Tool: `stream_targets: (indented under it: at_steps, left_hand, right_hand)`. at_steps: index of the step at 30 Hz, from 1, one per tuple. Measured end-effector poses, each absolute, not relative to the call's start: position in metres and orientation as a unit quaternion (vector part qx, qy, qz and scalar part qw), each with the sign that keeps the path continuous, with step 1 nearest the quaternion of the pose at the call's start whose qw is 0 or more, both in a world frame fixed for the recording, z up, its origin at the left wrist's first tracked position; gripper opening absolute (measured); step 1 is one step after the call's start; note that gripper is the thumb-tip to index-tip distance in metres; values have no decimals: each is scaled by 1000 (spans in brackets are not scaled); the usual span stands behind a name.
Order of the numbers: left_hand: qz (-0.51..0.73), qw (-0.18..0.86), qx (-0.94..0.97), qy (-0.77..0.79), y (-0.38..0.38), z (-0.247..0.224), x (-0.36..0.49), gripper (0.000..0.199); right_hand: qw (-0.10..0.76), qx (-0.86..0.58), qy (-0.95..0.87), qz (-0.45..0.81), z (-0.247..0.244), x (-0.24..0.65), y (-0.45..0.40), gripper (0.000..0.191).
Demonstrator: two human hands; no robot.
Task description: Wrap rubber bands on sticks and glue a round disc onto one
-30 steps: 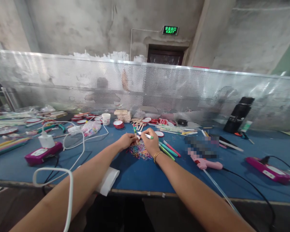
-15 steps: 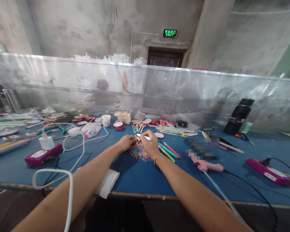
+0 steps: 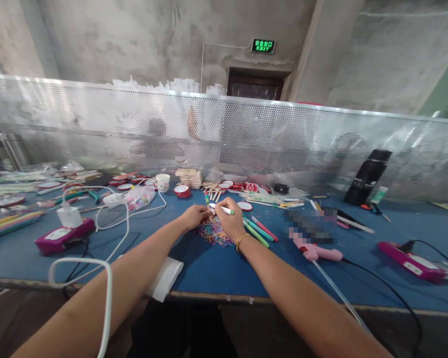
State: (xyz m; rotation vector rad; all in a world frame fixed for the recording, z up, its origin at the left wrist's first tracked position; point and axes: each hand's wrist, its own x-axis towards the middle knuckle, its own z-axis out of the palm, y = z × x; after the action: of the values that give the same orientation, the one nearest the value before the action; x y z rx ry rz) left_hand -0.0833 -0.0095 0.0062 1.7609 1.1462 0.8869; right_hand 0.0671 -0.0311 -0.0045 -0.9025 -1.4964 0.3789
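My left hand (image 3: 195,217) is closed on the lower part of a thin upright stick (image 3: 206,198), coloured red and green near its top. In my right hand (image 3: 229,220) is a white marker (image 3: 224,209) with a green end, gripped like a pen and tilted toward the stick. Its tip is close to my left fingertips; whether it touches the stick I cannot make out. Under both hands lies a heap of thin multicoloured loops (image 3: 217,235). Several coloured markers (image 3: 260,229) rest just right of my right hand.
A pink glue gun (image 3: 317,251) with a cord lies right, near a purple power strip (image 3: 410,262). Another power strip (image 3: 65,237) and a looping white cable (image 3: 110,293) are left. A paper cup (image 3: 163,183), stacked wooden sticks (image 3: 188,178) and a perforated metal screen (image 3: 246,134) stand behind.
The view has shifted slightly, so the scene sits a little higher and further left. Both hands keep nearly the same pose, still holding the stick and the marker.
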Motion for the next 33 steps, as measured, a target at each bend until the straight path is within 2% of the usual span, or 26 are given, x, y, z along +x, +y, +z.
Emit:
stream_targets:
  at_steps: [22,33]
  left_hand:
    - [361,420,691,464,-10,8,-82,32]
    - [359,421,695,459,-12,10,-82,34]
  right_hand:
    - [619,-385,-659,182,-8,65,-29,12]
    - [621,-389,-655,184,-7,64,-28,11]
